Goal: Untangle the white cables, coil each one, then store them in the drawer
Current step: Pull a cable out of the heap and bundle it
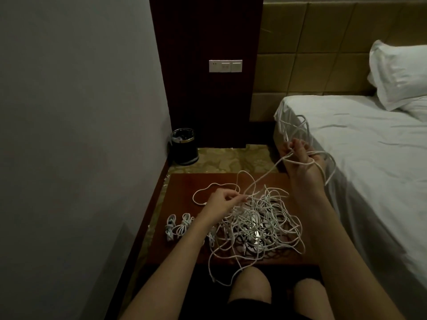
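Observation:
A big tangle of white cables lies on the reddish-brown nightstand top, with loops hanging over its near edge. My left hand pinches one strand at the tangle's far left side. My right hand is raised above the table's far right corner, fingers curled round loops of a white cable that wrap the hand and trail down to the tangle. Two coiled cables lie at the table's left. No drawer shows.
A black waste bin stands on the patterned carpet beyond the table, by the grey wall. A bed with white sheet and pillow runs along the right. A dark wood panel with switches rises behind. My bare knees are below the table edge.

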A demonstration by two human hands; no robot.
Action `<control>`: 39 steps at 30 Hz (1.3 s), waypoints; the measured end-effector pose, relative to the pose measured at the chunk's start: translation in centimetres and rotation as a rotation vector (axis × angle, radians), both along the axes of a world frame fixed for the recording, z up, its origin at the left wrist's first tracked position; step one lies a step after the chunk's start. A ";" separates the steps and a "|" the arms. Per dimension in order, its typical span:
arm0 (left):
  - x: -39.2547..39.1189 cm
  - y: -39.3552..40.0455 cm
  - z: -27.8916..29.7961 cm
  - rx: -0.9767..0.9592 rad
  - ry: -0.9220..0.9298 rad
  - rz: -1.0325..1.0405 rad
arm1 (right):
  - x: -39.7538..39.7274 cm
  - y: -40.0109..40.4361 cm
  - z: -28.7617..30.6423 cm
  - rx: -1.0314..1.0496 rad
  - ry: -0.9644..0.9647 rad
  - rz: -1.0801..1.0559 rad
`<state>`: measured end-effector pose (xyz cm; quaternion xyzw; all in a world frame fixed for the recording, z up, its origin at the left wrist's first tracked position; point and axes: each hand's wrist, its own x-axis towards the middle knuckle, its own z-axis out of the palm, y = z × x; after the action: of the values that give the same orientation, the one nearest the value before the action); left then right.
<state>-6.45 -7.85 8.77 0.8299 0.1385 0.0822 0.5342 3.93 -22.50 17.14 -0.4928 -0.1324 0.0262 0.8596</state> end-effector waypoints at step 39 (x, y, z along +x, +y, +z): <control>1.3 -1.9 3.5 -0.526 -0.158 0.100 | 0.9 -0.3 -0.1 -0.158 -0.085 0.255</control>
<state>-5.14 -9.75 12.22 0.6457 0.1538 0.1339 0.7358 4.82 -22.79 17.03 -0.5388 -0.2279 0.1244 0.8014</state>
